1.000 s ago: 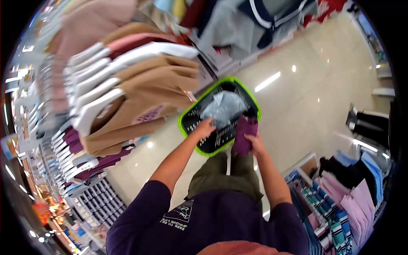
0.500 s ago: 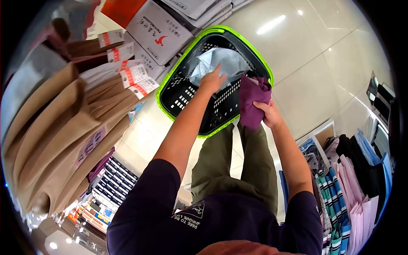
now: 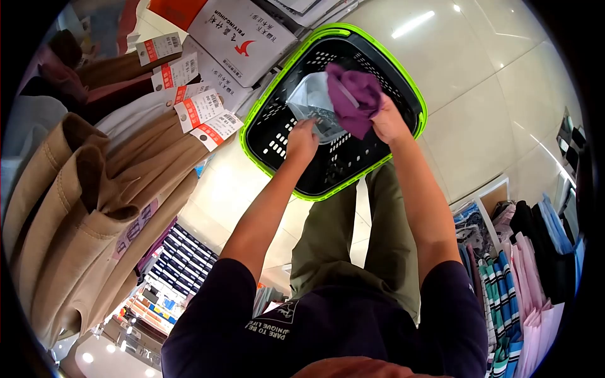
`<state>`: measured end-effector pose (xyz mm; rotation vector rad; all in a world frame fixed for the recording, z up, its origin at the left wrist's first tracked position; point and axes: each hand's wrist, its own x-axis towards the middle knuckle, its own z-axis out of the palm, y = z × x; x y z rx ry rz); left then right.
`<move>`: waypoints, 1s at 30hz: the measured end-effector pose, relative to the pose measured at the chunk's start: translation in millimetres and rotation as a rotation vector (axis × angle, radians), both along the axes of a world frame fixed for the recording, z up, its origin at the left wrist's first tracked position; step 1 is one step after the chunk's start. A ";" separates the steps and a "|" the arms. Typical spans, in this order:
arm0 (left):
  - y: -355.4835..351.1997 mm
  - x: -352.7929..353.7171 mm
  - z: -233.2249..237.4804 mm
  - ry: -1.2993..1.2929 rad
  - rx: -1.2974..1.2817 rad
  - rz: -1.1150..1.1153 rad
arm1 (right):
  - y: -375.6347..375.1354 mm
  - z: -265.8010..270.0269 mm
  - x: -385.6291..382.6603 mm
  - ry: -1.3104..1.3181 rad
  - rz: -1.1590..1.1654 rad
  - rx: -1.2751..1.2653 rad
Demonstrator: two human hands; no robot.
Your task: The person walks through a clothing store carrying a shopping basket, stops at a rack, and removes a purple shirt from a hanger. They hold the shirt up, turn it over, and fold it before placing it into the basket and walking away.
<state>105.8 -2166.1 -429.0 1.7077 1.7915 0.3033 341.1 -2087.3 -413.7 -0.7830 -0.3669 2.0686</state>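
Note:
A black basket with a bright green rim (image 3: 416,94) stands on the floor in front of me. Inside it lies a clear plastic bag (image 3: 310,94). My left hand (image 3: 302,142) is at the bag's near edge, with its fingers closed on the plastic. In my right hand (image 3: 389,121) is a crumpled purple cloth (image 3: 356,97), held over the basket and overlapping the right part of the bag. The cloth hides some of my right fingertips.
Brown garments (image 3: 57,208) with price tags (image 3: 198,110) hang at the left. White boxes (image 3: 242,41) are stacked beyond the basket's left side. Folded pink clothes (image 3: 526,271) and striped clothes (image 3: 501,302) are at the lower right, beside a white frame (image 3: 482,192).
The purple cloth has moved left and forward, from the basket's right rim to over the bag. My left hand has shifted down from the bag's middle to its near edge, and its fingers have closed.

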 end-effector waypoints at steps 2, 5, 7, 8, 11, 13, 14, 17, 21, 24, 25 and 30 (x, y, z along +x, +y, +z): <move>-5.0 -6.4 6.1 0.008 -0.029 -0.006 | -4.9 -12.5 -14.6 -0.164 0.214 0.118; -13.1 -6.9 10.8 -0.012 0.009 0.118 | -24.0 -45.0 -35.3 -0.557 0.530 0.216; -17.6 -6.2 13.7 -0.022 -0.025 0.105 | -30.6 -51.5 -47.1 -1.043 0.790 0.296; -21.3 -3.7 15.5 -0.040 -0.058 0.114 | -33.8 -56.5 -55.1 -1.120 0.809 0.311; -27.0 0.7 21.8 -0.111 -0.086 0.134 | -53.6 -83.2 -76.5 -1.307 0.786 0.366; -29.5 -0.3 29.5 -0.137 -0.075 0.156 | -61.0 -74.1 -88.0 -1.357 0.666 0.418; -29.5 -4.9 30.6 -0.125 -0.045 0.134 | -59.4 -70.9 -83.0 -1.366 0.845 0.269; -28.5 -17.6 33.7 -0.126 -0.130 0.168 | -55.4 -67.4 -68.3 -1.389 0.976 0.244; -29.8 -28.8 26.7 -0.059 -0.067 0.111 | -73.7 -72.0 -55.9 -1.453 0.963 0.381; -31.1 -25.7 23.9 0.000 0.029 0.062 | -86.1 -66.2 -55.4 -1.503 0.882 0.524; -30.2 -23.9 28.5 0.010 0.040 0.055 | -88.9 -62.4 -55.5 -1.501 0.869 0.554; -40.1 -18.9 78.9 -0.202 -0.282 0.195 | -116.0 -43.7 -53.2 -1.456 0.717 0.667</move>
